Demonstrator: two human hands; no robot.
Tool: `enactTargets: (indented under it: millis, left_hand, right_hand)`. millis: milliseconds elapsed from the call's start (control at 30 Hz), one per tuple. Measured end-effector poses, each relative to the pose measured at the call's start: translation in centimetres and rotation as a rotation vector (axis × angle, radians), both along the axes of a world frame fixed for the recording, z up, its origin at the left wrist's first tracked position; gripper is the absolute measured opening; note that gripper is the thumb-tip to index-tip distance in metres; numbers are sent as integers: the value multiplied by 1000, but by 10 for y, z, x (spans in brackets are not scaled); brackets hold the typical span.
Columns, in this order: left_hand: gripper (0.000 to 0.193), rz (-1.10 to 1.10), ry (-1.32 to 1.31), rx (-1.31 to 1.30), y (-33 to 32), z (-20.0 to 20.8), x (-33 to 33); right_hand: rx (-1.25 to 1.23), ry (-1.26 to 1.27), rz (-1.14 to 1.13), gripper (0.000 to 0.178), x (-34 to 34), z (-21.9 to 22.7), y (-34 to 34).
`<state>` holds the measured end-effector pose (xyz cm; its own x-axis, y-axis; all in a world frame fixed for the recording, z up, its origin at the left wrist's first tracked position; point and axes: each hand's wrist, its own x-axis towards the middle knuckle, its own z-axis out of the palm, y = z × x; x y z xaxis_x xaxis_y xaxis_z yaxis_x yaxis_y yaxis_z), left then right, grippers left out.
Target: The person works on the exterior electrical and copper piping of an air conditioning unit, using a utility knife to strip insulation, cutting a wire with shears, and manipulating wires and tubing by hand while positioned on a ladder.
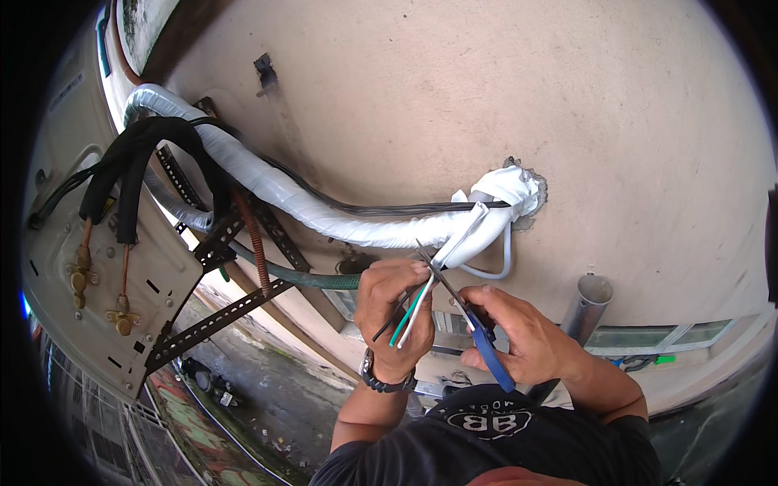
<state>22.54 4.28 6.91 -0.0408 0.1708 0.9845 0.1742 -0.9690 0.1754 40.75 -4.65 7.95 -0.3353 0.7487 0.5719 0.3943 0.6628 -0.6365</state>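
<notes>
My left hand (393,312) is closed around the end of a cable, whose green wire (410,313), white wire (415,314) and black wire (391,321) fan out below the grip. A pair of scissors (490,356) with blue handles is held in my right hand (519,328). Its blades are parted and cross at the cable, just above my left fingertips. Whether the edges touch the cable, I cannot tell. From there the cable's pale sheath (468,231) runs up toward a white-wrapped bundle (304,209) of pipes, which enters a hole in the wall.
Left stands an outdoor air-conditioner unit (81,194) with brass valves and black-insulated copper pipes. Its perforated metal bracket (219,324) juts below. Thin black cables (381,210) follow the bundle. A metal pipe (590,304) rises at right, near pliers (640,362) on a ledge. Ground lies far below.
</notes>
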Motion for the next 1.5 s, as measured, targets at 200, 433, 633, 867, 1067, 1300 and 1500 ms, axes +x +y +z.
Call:
enactTargets:
  millis: [200,433,633,867,1067,1300,1500]
  left_hand:
    - [26,4,21,-45,-3,5,-3]
    - [37,-27,67,2,7,-2,-13]
    - [44,-195,-14,99,28,-16,-10]
    - [32,-20,-7,69,25,-19,-7]
    - [36,-119,170,166,33,-9,-18]
    - [36,-121,237,178,34,-1,-27]
    - [33,-165,251,171,35,-6,-35]
  right_hand:
    - [-14,-3,5,65,1,2,8]
    - [40,5,-9,50,4,9,7]
    - [10,-30,-38,50,5,10,6]
    - [-34,-150,-38,56,17,24,4]
    - [5,-275,-62,60,22,30,2]
    - [127,-201,-99,55,8,7,2]
    - [107,-181,-107,51,-1,1,-3]
